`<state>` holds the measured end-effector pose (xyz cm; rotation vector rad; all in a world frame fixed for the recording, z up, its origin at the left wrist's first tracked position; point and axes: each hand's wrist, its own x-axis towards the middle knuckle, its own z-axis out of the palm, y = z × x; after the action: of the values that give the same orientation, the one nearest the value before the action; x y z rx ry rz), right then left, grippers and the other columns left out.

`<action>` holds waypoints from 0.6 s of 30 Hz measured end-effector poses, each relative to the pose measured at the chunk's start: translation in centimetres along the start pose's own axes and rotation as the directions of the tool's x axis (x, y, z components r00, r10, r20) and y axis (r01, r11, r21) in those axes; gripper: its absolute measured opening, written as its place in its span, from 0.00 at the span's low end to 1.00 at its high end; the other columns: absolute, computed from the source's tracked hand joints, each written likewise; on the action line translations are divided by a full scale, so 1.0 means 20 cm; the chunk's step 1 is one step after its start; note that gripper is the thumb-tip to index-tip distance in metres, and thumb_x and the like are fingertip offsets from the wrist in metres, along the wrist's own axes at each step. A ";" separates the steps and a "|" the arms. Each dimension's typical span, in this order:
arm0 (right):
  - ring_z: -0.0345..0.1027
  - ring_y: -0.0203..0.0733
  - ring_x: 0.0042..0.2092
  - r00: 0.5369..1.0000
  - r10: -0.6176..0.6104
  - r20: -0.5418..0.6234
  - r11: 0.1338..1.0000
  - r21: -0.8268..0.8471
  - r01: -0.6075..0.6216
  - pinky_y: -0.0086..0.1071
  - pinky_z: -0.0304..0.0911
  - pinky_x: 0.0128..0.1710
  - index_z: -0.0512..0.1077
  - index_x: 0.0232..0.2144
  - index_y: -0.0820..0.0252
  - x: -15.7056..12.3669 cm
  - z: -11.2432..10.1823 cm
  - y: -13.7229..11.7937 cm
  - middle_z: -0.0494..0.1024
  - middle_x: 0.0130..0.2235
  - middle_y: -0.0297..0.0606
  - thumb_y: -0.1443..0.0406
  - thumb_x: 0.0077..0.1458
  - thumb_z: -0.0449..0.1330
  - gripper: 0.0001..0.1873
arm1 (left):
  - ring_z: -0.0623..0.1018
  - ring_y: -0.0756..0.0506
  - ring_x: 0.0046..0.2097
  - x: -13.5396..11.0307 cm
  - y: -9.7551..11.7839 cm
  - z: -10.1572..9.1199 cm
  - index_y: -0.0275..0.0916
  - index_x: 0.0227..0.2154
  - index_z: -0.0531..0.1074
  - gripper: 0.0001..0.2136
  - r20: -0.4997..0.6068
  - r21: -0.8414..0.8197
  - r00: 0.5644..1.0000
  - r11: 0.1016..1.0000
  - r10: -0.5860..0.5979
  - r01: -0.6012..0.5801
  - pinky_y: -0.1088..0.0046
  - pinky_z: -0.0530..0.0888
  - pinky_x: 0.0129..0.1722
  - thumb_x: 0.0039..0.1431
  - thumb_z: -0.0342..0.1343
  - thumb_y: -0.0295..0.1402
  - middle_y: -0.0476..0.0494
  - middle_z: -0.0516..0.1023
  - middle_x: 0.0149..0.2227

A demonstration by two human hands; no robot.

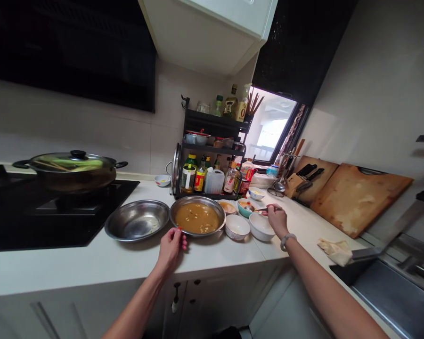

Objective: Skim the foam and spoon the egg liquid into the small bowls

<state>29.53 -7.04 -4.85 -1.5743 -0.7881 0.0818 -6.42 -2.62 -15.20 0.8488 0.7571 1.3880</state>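
Your R hand [277, 219]'s clamping spoon [257, 210] at teal bowl [243, 213], approx 3 o'clock of basin [197, 200]. L hand's [172, 242] fingers are bunching at 7; can't tell if gripping. Tilting spoon cd mean dripping.

Just beyond the left hand [171, 245], the basin [222, 217] is glossy metal; beside the right hand [277, 221], the bowl [263, 232] looks smooth; farther right, a board [360, 197] is matt wood.

Two steel basins [134, 220], two cutting boards [360, 197]
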 end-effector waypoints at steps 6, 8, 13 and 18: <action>0.71 0.36 0.19 0.974 0.161 -0.162 0.968 0.216 -0.124 0.24 0.66 0.20 0.67 0.22 0.62 0.10 -0.03 0.02 0.71 0.18 0.28 0.71 0.45 0.54 0.04 | 0.68 0.54 0.19 -0.01 0.02 0.01 0.37 0.23 0.65 0.20 0.006 0.019 1.000 1.000 -0.004 0.004 0.79 0.65 0.18 0.41 0.63 0.48 0.51 0.70 0.20; 0.70 0.34 0.18 0.965 0.194 -0.175 0.949 0.282 -0.139 0.23 0.67 0.21 0.66 0.21 0.62 0.11 -0.05 0.00 0.70 0.18 0.27 0.73 0.45 0.54 0.04 | 0.68 0.54 0.19 -0.01 0.03 0.01 0.37 0.23 0.65 0.20 -0.006 0.027 1.000 1.000 -0.004 0.004 0.78 0.65 0.17 0.40 0.63 0.48 0.51 0.70 0.20; 0.69 0.31 0.17 0.962 0.221 -0.162 0.910 0.388 -0.144 0.22 0.69 0.21 0.66 0.20 0.64 0.11 -0.07 -0.08 0.69 0.18 0.26 0.75 0.46 0.54 0.07 | 0.69 0.53 0.19 -0.01 0.02 0.01 0.37 0.23 0.65 0.20 -0.014 0.034 1.000 0.999 -0.011 0.012 0.78 0.65 0.18 0.40 0.63 0.48 0.51 0.70 0.20; 0.70 0.32 0.19 0.972 0.209 -0.106 0.875 0.465 -0.138 0.24 0.72 0.23 0.66 0.20 0.63 0.07 -0.05 -0.16 0.70 0.19 0.28 0.76 0.44 0.56 0.07 | 0.68 0.54 0.19 -0.01 0.01 0.00 0.37 0.23 0.65 0.19 0.000 0.016 1.000 1.000 -0.010 0.010 0.79 0.65 0.18 0.41 0.63 0.47 0.52 0.70 0.20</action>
<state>29.72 -7.29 -1.16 -1.1806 -0.4593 0.2566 -6.51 -2.75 -15.01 0.8570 0.7726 1.3749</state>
